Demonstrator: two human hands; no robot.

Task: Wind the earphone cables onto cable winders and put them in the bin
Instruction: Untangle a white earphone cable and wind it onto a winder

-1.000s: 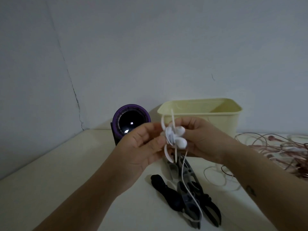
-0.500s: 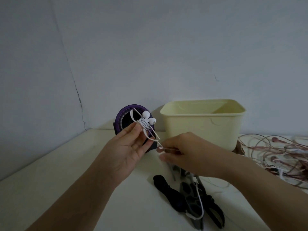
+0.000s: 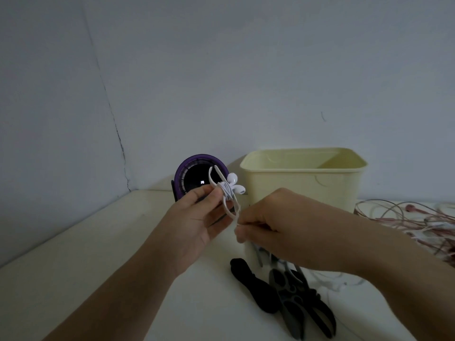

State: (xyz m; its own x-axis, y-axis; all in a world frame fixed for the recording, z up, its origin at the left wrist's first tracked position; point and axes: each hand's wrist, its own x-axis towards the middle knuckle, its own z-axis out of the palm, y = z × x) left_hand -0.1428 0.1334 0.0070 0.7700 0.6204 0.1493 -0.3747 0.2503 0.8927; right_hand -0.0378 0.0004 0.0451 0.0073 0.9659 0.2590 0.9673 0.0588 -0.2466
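Observation:
My left hand [image 3: 197,217] pinches a white cable winder wrapped with white earphone cable [image 3: 227,190], held up in front of a purple device. Two white earbuds [image 3: 235,184] stick out to the right of the wrap. My right hand [image 3: 268,222] pinches the loose end of the white cable just below and to the right, and the cable runs taut between both hands. The cream bin [image 3: 302,183] stands behind my right hand, open at the top. Several black and grey cable winders [image 3: 290,299] lie on the table below my right wrist.
A round purple device [image 3: 194,178] with a dark lit face stands against the wall, left of the bin. A tangle of pink and white earphone cables [image 3: 418,222] lies on the table at the right. The white table meets grey walls at the back and left.
The hands, close together a second ago, have drawn apart. My left hand has lifted the wound bundle up and left, and my right hand has pulled the cable end down and to the right.

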